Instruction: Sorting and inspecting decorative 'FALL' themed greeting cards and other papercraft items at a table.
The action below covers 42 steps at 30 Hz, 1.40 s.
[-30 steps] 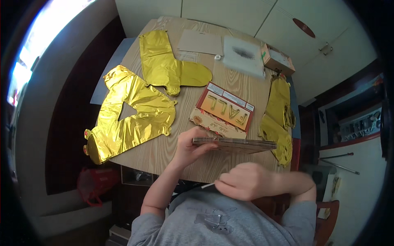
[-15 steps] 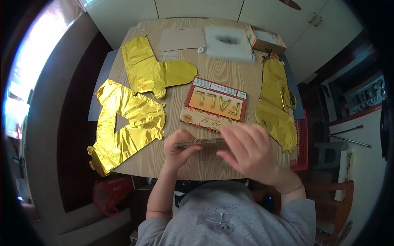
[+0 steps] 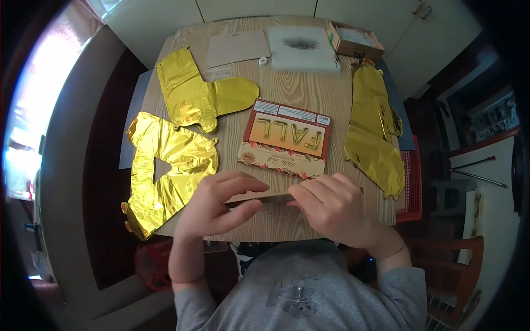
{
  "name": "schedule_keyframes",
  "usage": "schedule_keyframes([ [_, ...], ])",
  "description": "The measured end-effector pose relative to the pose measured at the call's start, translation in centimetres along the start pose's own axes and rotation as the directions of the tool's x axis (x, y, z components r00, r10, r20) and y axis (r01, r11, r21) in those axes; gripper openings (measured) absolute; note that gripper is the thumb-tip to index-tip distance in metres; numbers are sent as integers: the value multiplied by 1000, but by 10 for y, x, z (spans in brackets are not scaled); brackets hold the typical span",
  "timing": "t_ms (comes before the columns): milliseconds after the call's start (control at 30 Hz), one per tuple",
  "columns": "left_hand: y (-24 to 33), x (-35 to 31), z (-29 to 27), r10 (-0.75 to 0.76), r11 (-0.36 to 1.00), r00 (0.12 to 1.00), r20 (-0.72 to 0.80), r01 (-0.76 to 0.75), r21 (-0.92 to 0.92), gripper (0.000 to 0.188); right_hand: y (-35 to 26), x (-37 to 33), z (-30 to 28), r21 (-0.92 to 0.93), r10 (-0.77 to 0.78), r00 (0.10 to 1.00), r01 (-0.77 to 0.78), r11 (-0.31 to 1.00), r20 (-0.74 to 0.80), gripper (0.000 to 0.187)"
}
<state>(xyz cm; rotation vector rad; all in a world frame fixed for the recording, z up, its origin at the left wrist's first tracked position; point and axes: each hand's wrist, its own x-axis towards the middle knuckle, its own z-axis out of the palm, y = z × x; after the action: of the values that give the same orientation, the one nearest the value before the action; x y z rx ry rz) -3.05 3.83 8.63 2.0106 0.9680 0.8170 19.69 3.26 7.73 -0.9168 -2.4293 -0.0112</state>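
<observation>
Your grey shirt [image 3: 331,270] sits nearest, below the table's front edge. Above that edge, your left hand [image 3: 218,205] is spread, thumb and fingers apart on either side of a thin flat board [image 3: 255,199] seen almost edge-on. Your right hand [image 3: 330,208] is curled tightly over the board's right part, hiding some of it. Just beyond the board, a red-and-orange box [image 3: 284,135] lies on the wooden table [image 3: 309,88]. Gold foil pieces lie flat: one with a triangular hole [image 3: 190,168] and an L-shaped one [image 3: 190,94] to your left, another [image 3: 369,118] to your right. Farthest are a grey-beige sheet [image 3: 237,48], a small white ring [image 3: 263,61], a whitish sheet with a dark patch [image 3: 303,60] and an open carton [image 3: 359,48].
</observation>
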Motion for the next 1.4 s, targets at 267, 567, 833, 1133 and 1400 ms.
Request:
schedule_keyframes([
  [267,17,6,1,-23,984,997,73,9,179,14,-1,-8,2,-14,-60,995,59,998,-80,19],
  [567,11,-8,1,-154,969,923,351,210,-127,13,-18,-37,13,70,-149,982,157,985,-115,11],
  [833,-11,-8,12,20,986,872,489,64,-154,17,-24,-47,17,79,-182,980,188,979,-77,6],
  [1133,-7,-10,19,15,993,890,456,39,-108,19,-27,-49,18,91,-153,985,161,983,-83,7],
  [1400,3,-5,29,-104,982,851,515,170,-84,19,-26,-49,16,178,-140,984,159,971,-114,12],
])
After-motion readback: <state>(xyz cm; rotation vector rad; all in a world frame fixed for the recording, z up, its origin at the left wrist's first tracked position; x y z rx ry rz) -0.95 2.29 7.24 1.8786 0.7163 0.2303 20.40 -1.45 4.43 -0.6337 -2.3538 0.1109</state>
